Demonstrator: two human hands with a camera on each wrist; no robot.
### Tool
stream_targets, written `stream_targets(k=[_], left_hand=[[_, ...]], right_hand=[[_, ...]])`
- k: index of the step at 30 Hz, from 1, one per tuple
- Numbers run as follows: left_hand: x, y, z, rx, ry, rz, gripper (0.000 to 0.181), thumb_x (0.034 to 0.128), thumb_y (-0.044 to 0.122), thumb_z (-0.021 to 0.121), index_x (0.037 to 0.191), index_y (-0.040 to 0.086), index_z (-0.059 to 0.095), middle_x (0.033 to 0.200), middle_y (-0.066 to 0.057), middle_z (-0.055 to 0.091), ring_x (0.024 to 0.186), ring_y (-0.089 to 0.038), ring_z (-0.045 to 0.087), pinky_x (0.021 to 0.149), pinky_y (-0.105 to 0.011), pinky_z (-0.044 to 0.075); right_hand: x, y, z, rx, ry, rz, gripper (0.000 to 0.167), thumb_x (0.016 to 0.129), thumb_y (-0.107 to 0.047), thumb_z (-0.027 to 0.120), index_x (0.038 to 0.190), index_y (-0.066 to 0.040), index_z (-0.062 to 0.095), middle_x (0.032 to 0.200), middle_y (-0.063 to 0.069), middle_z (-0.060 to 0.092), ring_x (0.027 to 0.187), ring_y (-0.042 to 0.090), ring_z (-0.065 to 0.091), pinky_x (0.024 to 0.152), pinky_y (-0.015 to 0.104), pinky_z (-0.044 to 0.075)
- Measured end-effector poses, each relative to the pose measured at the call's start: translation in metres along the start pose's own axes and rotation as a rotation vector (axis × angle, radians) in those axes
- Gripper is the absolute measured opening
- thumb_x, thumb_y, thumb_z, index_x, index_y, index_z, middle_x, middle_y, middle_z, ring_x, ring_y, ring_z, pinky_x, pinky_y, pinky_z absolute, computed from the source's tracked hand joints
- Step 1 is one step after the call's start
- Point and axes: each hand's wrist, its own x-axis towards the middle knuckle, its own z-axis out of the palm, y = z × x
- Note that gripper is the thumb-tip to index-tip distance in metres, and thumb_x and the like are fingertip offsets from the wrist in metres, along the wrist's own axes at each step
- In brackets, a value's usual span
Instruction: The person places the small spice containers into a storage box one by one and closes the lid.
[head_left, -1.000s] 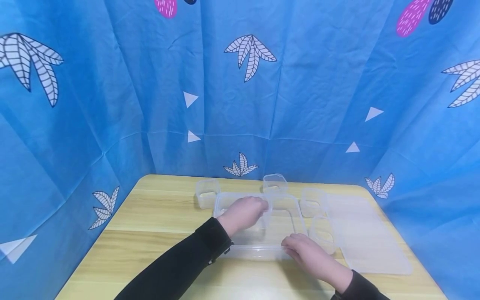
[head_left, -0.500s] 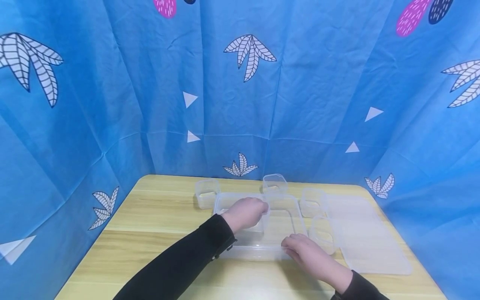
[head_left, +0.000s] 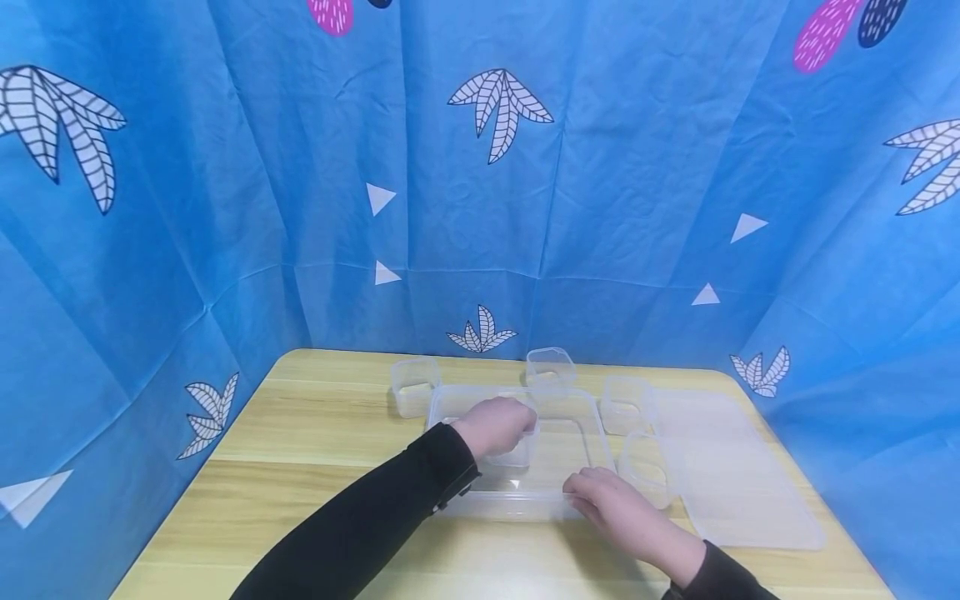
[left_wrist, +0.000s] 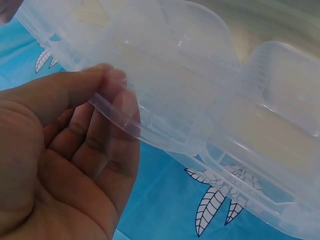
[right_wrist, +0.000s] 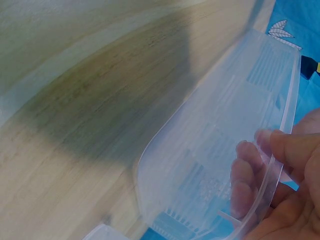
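Right hand point(head_left: 617, 510) clamps the near rim of a clear box point(head_left: 517, 498) at 5 o'clock; left hand point(head_left: 495, 425) pinches a small tub point(head_left: 514, 457) inside at 9, contact plain only from the left wrist. Wide tabletop point(head_left: 300, 467) runs toward 9; a flat lid point(head_left: 742, 475) lies at 3.

Forward-down head view, close wrist views, hands point(head_left: 497, 423) point(head_left: 611, 508) in common

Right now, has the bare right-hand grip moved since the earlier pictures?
No; against the pale wooden tabletop, the right-hand grip hasn't visibly shifted.
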Motion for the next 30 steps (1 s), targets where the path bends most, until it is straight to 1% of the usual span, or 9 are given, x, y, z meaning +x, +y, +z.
stream_targets(k=[5, 11, 16, 22, 25, 30], left_hand=[[0.004, -0.001, 0.003, 0.011, -0.008, 0.007, 0.015, 0.0917, 0.003, 0.068, 0.094, 0.017, 0.072, 0.091, 0.006, 0.07, 0.086, -0.012, 0.064, 0.084, -0.026, 0.053], [0.006, -0.001, 0.008, 0.02, -0.027, -0.003, 0.014, 0.089, 0.004, 0.072, 0.093, 0.017, 0.071, 0.091, 0.005, 0.069, 0.087, -0.012, 0.064, 0.084, -0.025, 0.053], [0.006, -0.002, 0.01, 0.022, -0.028, -0.001, 0.013, 0.0889, 0.004, 0.072, 0.091, 0.017, 0.07, 0.086, 0.005, 0.068, 0.081, -0.011, 0.061, 0.081, -0.024, 0.053], [0.008, -0.003, 0.01, 0.018, -0.035, -0.006, 0.015, 0.089, 0.003, 0.071, 0.089, 0.017, 0.069, 0.085, 0.007, 0.066, 0.077, -0.01, 0.057, 0.08, -0.024, 0.052], [0.01, -0.004, 0.012, 0.018, -0.037, -0.005, 0.017, 0.0877, 0.001, 0.071, 0.087, 0.017, 0.067, 0.082, 0.007, 0.063, 0.074, -0.011, 0.054, 0.076, -0.023, 0.05], [0.015, -0.007, 0.016, 0.039, -0.032, -0.004, 0.02, 0.0856, -0.002, 0.07, 0.082, 0.017, 0.064, 0.076, 0.006, 0.059, 0.07, -0.012, 0.049, 0.067, -0.024, 0.045]], right_hand=[[0.0, 0.0, 0.0, 0.003, 0.003, -0.002, 0.013, 0.093, -0.004, 0.066, 0.101, -0.013, 0.066, 0.092, -0.01, 0.064, 0.085, 0.006, 0.058, 0.073, 0.027, 0.053], [0.0, 0.0, 0.0, 0.005, 0.0, 0.0, 0.013, 0.092, -0.004, 0.066, 0.102, -0.013, 0.067, 0.092, -0.009, 0.064, 0.086, 0.006, 0.058, 0.073, 0.027, 0.054], [0.0, 0.0, 0.001, 0.005, -0.001, 0.002, 0.014, 0.092, -0.003, 0.067, 0.102, -0.013, 0.066, 0.093, -0.009, 0.064, 0.086, 0.007, 0.058, 0.074, 0.027, 0.054], [-0.001, 0.0, 0.001, -0.011, 0.018, -0.018, 0.014, 0.091, -0.003, 0.067, 0.101, -0.013, 0.066, 0.093, -0.009, 0.064, 0.086, 0.007, 0.058, 0.073, 0.027, 0.054], [-0.001, 0.0, 0.001, -0.005, 0.013, -0.015, 0.013, 0.091, -0.004, 0.067, 0.102, -0.013, 0.066, 0.093, -0.008, 0.064, 0.086, 0.007, 0.058, 0.073, 0.027, 0.054], [-0.001, 0.0, 0.001, 0.006, -0.016, 0.013, 0.01, 0.094, -0.007, 0.065, 0.102, -0.013, 0.066, 0.092, -0.005, 0.064, 0.087, 0.007, 0.058, 0.074, 0.028, 0.054]])
